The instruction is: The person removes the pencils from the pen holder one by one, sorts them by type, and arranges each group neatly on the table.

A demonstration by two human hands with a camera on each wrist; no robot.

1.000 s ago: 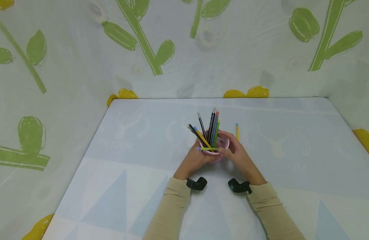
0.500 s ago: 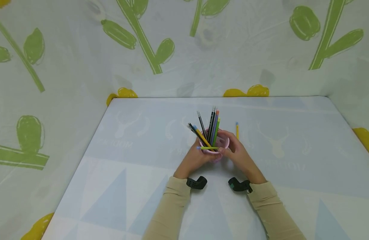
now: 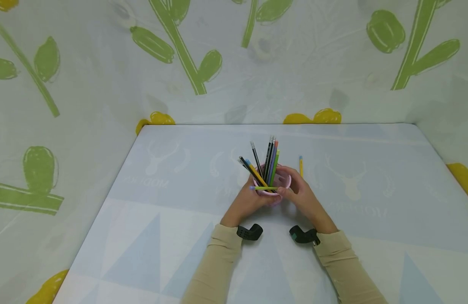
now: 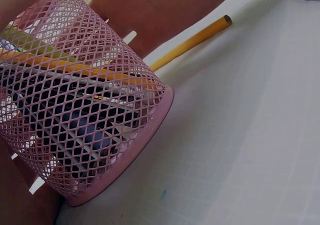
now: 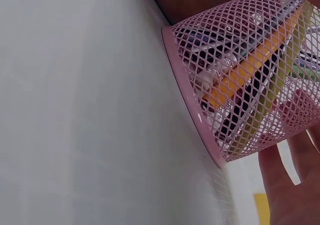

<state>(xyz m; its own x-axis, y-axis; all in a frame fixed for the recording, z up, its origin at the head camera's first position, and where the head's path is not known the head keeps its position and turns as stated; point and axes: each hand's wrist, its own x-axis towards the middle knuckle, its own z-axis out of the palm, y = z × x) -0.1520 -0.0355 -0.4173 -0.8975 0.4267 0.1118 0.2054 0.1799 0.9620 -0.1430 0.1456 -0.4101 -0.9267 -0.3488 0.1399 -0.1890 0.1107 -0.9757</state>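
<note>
Both hands hold a pink mesh pencil cup from opposite sides. My left hand grips its left and near side, and my right hand curls round its right side, thumb at the near rim. Several pencils stand inside, among them black ones, a yellow one and a green one. A lime-green pencil lies across the near rim, its right end at my right thumb. Through the mesh in the left wrist view, an orange-yellow pencil shows leaning inside. The palms are mostly hidden.
A loose yellow pencil with a blue end lies on the table beyond my right hand. The pale patterned tabletop reaches back to a wall printed with green plants. Each wrist carries a black camera.
</note>
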